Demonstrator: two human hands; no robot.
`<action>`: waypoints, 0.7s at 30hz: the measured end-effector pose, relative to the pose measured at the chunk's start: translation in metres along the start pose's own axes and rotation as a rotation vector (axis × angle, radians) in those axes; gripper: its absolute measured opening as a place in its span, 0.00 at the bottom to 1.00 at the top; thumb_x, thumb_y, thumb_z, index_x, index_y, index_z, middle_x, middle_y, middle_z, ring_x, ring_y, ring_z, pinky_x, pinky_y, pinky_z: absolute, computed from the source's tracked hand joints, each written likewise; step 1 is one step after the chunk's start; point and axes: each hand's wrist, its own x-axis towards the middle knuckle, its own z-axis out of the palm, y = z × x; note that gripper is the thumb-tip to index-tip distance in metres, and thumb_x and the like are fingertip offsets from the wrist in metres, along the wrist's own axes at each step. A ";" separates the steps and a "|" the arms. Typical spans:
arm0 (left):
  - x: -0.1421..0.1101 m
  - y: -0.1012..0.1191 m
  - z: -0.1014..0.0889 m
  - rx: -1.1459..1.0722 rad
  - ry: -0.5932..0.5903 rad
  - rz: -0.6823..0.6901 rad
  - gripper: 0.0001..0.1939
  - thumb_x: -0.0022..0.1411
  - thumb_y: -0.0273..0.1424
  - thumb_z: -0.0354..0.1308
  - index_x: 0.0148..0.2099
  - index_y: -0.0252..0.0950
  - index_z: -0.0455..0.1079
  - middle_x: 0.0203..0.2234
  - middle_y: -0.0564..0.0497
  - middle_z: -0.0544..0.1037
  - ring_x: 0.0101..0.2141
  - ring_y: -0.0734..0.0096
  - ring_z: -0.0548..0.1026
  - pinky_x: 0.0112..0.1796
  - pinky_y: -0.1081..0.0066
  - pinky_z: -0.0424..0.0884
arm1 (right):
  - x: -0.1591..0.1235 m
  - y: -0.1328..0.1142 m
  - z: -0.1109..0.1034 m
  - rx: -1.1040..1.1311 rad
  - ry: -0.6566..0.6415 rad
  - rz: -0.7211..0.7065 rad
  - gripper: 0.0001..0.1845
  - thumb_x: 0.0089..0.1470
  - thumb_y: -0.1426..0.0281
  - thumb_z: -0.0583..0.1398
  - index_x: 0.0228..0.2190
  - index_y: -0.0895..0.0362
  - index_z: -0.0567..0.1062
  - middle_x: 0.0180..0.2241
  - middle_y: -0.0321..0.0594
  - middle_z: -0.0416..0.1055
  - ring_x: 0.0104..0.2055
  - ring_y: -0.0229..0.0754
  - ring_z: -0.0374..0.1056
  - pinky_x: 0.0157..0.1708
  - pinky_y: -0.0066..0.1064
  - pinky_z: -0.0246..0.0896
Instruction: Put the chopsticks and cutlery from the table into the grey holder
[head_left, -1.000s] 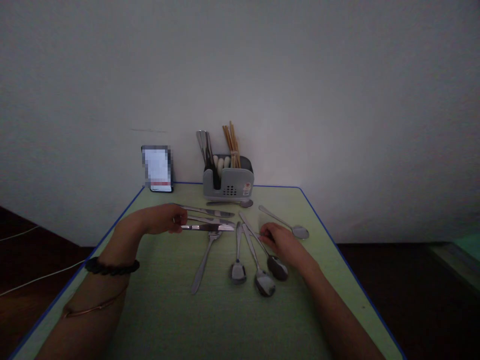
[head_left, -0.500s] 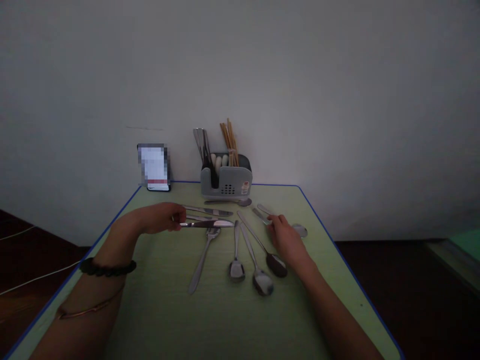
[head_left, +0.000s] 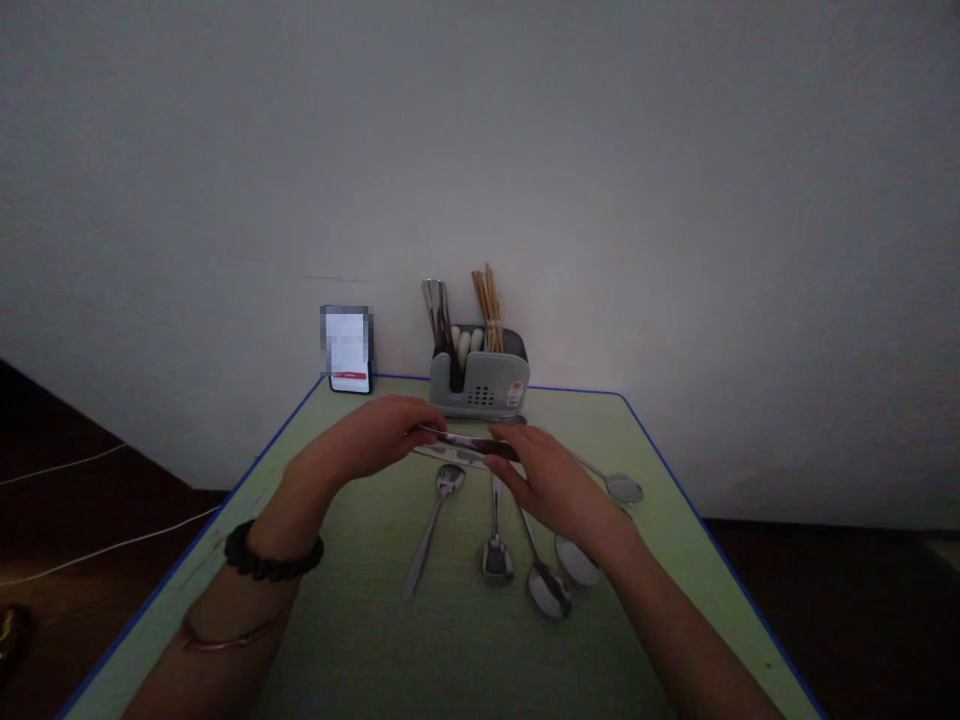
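Note:
My left hand [head_left: 375, 440] is closed on the handle end of a table knife [head_left: 469, 441], lifted a little above the green table [head_left: 360, 620]. My right hand [head_left: 544, 475] meets it from the right, fingers pinched on the knife's other end. Below the knife, more knives [head_left: 450, 455] lie flat and are partly hidden. A fork [head_left: 431, 525] lies nearer me, with three spoons to its right: one [head_left: 496, 545], another [head_left: 546, 585], and a third [head_left: 576, 562] partly under my right wrist. One more spoon [head_left: 619, 486] lies at the right.
A grey cutlery holder [head_left: 480, 375] with chopsticks, spoons and metal cutlery stands at the table's far edge against the wall. A phone [head_left: 347, 350] leans against the wall to its left. The table has a blue rim; cables run over the dark floor at the left.
My left hand lifted the knife and carried it rightward. My right hand left the spoon at the right and came in to take the knife's other end. The camera view shifted.

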 end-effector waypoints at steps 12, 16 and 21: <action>-0.024 -0.007 -0.035 -0.161 0.462 -0.121 0.17 0.54 0.45 0.58 0.37 0.36 0.74 0.28 0.53 0.79 0.29 0.71 0.72 0.31 0.74 0.66 | 0.037 0.004 -0.034 0.073 -0.054 -0.054 0.10 0.58 0.70 0.52 0.33 0.58 0.73 0.31 0.40 0.73 0.32 0.39 0.67 0.34 0.28 0.59; -0.014 0.005 -0.027 -0.532 0.710 -0.122 0.20 0.48 0.46 0.63 0.36 0.34 0.72 0.28 0.50 0.79 0.30 0.68 0.75 0.34 0.71 0.71 | 0.037 -0.005 -0.024 0.208 -0.011 -0.073 0.12 0.60 0.69 0.50 0.40 0.57 0.72 0.36 0.41 0.73 0.38 0.40 0.68 0.39 0.30 0.60; -0.011 0.020 -0.020 -0.675 0.831 -0.127 0.18 0.49 0.44 0.63 0.35 0.34 0.74 0.26 0.50 0.80 0.28 0.68 0.77 0.33 0.69 0.74 | 0.041 -0.022 -0.004 0.292 0.055 -0.088 0.12 0.62 0.68 0.47 0.38 0.56 0.69 0.34 0.39 0.70 0.36 0.38 0.66 0.39 0.29 0.60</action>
